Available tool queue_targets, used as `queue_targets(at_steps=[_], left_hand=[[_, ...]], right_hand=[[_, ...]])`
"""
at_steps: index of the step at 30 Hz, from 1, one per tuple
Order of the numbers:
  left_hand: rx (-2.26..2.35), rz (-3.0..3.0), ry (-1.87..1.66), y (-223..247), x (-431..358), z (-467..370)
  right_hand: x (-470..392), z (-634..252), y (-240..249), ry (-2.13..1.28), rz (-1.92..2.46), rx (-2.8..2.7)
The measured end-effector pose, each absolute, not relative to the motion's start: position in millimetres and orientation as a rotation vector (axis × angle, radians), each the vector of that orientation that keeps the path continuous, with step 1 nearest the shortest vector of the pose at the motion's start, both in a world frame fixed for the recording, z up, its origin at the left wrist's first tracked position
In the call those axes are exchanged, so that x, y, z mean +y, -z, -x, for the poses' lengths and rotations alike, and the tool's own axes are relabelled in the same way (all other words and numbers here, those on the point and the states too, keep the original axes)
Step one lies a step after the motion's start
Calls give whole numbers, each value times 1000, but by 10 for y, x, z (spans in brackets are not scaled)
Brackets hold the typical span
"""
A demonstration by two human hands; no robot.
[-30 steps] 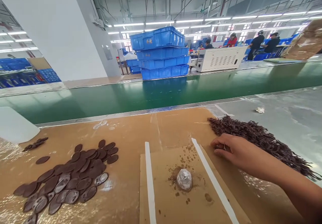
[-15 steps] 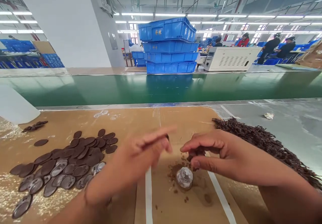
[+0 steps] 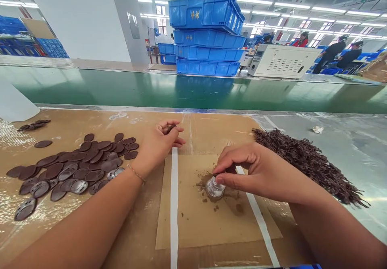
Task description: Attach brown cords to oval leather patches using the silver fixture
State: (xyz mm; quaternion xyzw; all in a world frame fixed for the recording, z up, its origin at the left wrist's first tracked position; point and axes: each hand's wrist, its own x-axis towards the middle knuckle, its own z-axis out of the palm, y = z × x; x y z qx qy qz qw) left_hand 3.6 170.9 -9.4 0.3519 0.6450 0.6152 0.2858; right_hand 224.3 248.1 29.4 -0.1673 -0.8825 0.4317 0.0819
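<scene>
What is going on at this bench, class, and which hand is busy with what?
A person works at a cardboard-covered bench beside a green conveyor. The left hand is curled in a grip around a small dark piece. The right hand pinches something over a small clear cap ringed by brown crumbs. Dark oval discs lie heaped at the left, dark thin strips at the right.

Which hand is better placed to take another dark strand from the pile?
Right, probably. The right hand sits by the clear knob, close to the strand pile; the left hand is farther away, curled around something dark.
</scene>
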Motion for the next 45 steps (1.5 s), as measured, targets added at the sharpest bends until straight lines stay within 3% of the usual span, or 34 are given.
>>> queue_targets(at_steps=[45], left_hand=[[1739, -899, -1758, 42, 1715, -15]], right_hand=[[2474, -2233, -251, -1263, 467, -2570]])
